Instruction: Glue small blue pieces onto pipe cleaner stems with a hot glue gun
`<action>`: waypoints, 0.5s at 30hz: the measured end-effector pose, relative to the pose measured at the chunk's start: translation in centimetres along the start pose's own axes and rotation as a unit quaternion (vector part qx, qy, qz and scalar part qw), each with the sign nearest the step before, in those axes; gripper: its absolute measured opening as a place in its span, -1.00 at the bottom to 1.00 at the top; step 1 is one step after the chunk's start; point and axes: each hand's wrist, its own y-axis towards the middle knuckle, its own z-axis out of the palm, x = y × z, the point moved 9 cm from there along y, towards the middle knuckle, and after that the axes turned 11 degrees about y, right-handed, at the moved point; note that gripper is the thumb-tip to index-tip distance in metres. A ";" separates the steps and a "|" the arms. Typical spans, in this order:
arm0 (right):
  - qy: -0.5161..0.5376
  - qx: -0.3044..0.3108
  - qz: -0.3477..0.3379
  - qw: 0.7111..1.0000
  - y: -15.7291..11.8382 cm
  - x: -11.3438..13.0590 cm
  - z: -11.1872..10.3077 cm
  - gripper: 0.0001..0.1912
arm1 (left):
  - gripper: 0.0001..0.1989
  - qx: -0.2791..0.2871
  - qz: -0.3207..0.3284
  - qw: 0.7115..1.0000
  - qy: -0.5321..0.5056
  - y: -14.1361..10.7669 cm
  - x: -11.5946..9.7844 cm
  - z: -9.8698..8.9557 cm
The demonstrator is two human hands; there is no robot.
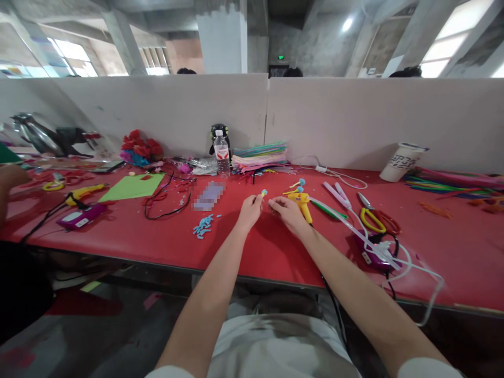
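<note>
My left hand (251, 211) is closed in a pinch on a small blue flower (264, 192) with a bit of yellow below it. Just to its right, my right hand (289, 211) has its fingertips pressed together; whatever is in them is too small to make out. Beside the right hand lies a yellow glue gun (306, 211). Behind the gun are more small blue flowers (301, 182) with yellow stems. A loose pile of short light-blue pieces (202, 227) rests on the red table (157, 236), left of my left hand.
To the right are a flat iron (337, 196), scissors (372, 219) and a purple box (372, 254) with tangled cables. A water bottle (222, 155), pipe cleaners (262, 157) and a paper cup (401, 163) stand or lie along the partition. Another person's arm (8, 184) shows far left.
</note>
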 end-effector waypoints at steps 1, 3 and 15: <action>-0.002 0.005 -0.006 1.000 0.0 0.0 0.3 -0.65 | -0.70 0.015 -0.007 1.000 -0.011 -0.2 0.2 0.4; -0.010 0.011 -0.019 1.000 -0.1 0.1 0.7 -0.66 | -0.70 0.032 -0.016 0.999 -0.027 -0.5 0.3 0.8; -0.065 -0.034 -0.076 0.994 -0.6 1.0 0.5 -0.64 | -0.67 -0.004 0.025 0.998 0.054 -0.5 0.2 0.9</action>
